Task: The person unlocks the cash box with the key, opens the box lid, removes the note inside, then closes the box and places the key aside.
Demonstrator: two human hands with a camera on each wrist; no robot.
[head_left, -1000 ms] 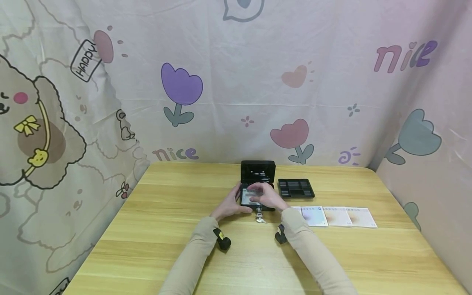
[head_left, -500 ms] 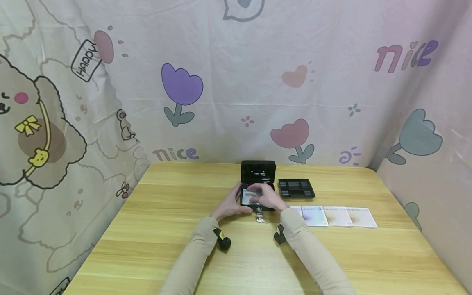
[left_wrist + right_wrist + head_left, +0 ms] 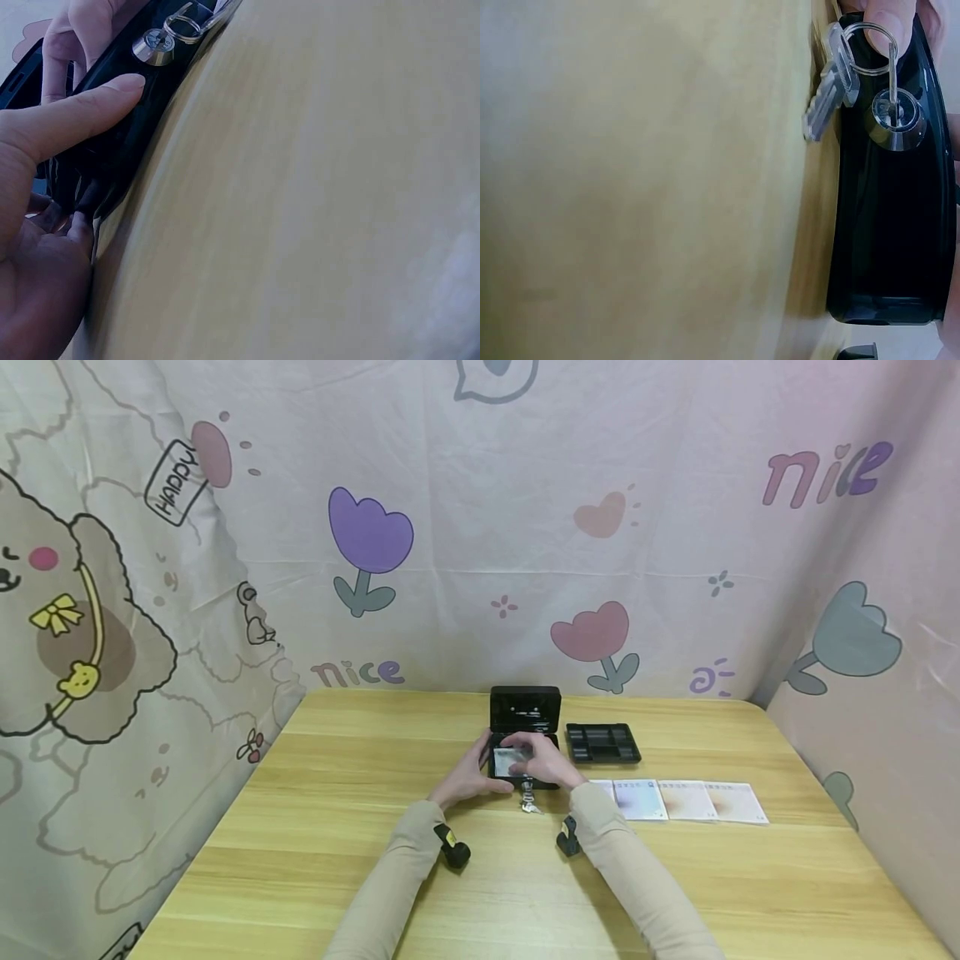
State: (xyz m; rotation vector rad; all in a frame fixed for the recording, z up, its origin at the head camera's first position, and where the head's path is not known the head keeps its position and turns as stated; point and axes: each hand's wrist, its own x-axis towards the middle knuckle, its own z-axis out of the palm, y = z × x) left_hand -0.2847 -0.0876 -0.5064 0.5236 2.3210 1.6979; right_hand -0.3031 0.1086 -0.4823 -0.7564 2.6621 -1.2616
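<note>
A small black cash box [image 3: 525, 706] stands at the table's far middle with its lid up. My left hand [image 3: 468, 777] grips its left side, thumb on the front wall, fingers along the side. Inside lies a pale printed paper note [image 3: 507, 762]. My right hand [image 3: 546, 762] reaches into the box from the right, fingers curled over the note and thumb at its near edge; the fingertips are partly hidden. In the right wrist view one key sits in the front lock [image 3: 896, 120], and another key [image 3: 832, 86] hangs from the ring.
A black compartment tray [image 3: 602, 744] lies right of the box. Several pale printed paper notes [image 3: 686, 800] lie in a row on the wooden table [image 3: 360, 752], partly covered by my right sleeve. A patterned cloth [image 3: 465, 510] hangs behind the table.
The note in the box has shifted slightly right and lower under my right fingers. Both hands and the box stay almost in place.
</note>
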